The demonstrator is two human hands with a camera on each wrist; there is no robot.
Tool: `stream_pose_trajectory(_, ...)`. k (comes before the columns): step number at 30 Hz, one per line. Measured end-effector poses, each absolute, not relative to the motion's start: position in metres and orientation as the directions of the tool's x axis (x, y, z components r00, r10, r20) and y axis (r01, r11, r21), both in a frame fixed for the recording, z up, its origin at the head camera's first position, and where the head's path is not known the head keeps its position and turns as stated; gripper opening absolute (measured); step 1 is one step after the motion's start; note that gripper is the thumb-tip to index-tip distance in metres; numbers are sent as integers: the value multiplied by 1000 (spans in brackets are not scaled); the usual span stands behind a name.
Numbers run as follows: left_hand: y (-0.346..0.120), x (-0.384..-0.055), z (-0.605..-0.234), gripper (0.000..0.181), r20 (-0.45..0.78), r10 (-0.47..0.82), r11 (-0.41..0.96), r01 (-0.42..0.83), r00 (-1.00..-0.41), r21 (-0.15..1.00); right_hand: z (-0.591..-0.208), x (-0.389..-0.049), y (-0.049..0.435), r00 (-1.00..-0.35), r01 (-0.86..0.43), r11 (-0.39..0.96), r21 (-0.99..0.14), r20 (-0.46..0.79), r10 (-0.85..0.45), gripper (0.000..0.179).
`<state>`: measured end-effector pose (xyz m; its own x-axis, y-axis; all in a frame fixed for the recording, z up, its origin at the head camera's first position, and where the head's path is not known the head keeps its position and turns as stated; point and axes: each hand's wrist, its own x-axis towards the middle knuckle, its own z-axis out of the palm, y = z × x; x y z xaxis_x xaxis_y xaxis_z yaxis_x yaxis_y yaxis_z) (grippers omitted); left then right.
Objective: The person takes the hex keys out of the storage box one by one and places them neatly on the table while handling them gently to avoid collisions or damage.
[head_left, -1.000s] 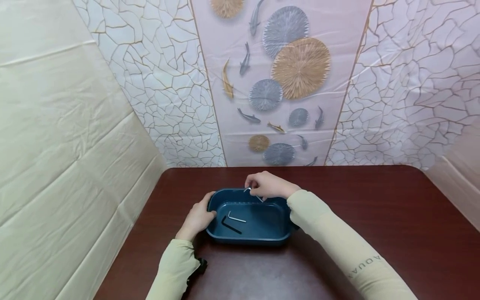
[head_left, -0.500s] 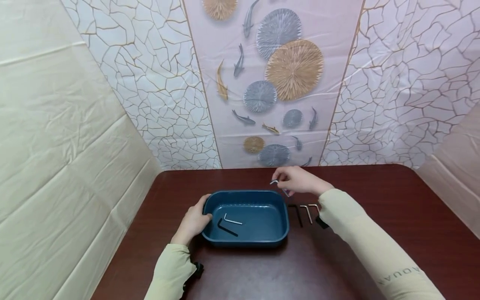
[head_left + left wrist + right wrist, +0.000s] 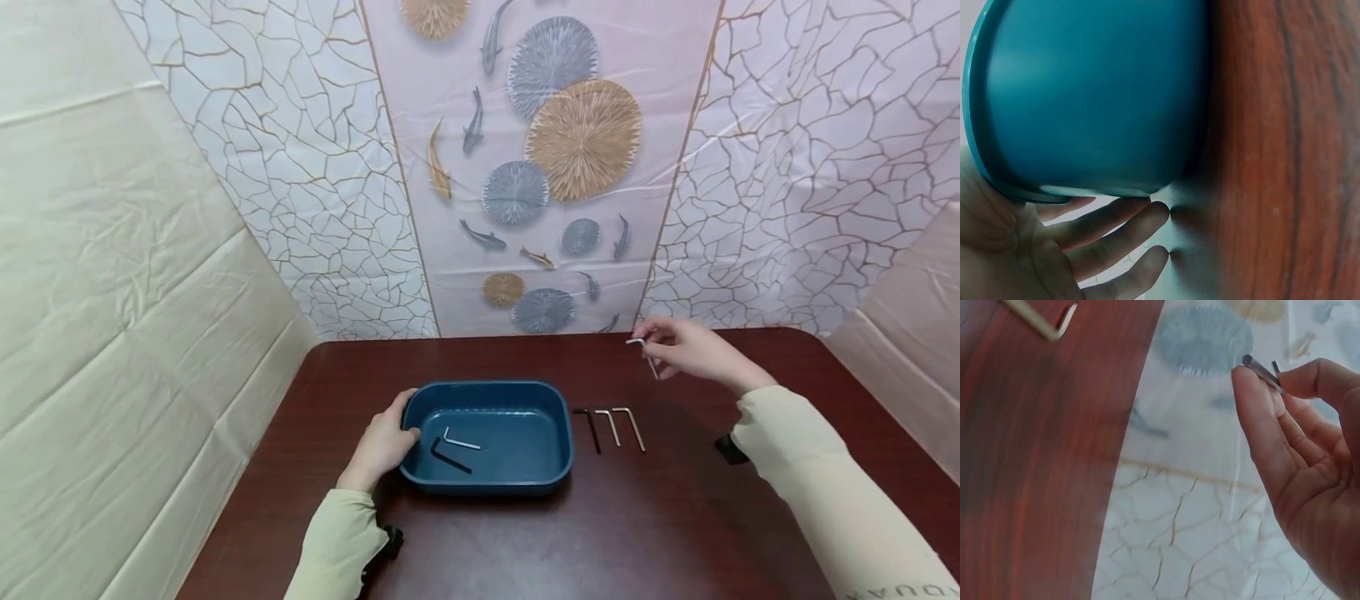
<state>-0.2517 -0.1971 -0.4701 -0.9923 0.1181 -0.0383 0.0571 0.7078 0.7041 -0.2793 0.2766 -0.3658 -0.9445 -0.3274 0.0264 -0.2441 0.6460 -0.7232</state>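
In the head view a blue plastic tray (image 3: 487, 483) stands on the table, a black hex key (image 3: 452, 457) and a silver hex key (image 3: 461, 439) lying inside its left part. My left hand (image 3: 381, 442) grips the tray's left end, thumb over the rim; in the left wrist view its fingers (image 3: 1129, 234) are by the outer wall. Off to the right of the tray, my right hand (image 3: 693, 354) pinches another silver hex key (image 3: 651, 358) above the table's far side. The right wrist view has that hex key (image 3: 1263, 374) between thumb and fingertips.
Right of the tray a row lies on the dark red table (image 3: 637, 517): a black hex key (image 3: 592, 431), a silver hex key (image 3: 611, 427) and a brass-toned hex key (image 3: 633, 429). A patterned wall (image 3: 525, 250) rises behind the table's far edge.
My right hand has carried its silver hex key from over the tray to the right, past the row of three, which came into view. My left hand has stayed at the tray.
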Motion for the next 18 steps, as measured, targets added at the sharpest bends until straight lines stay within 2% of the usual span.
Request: stream_pose_trajectory(18, -197, -252, -468, 64, -52, 118, 716, 49, -992, 696, -418, -264, 300, -964, -170, 652, -739, -11, -265, 21)
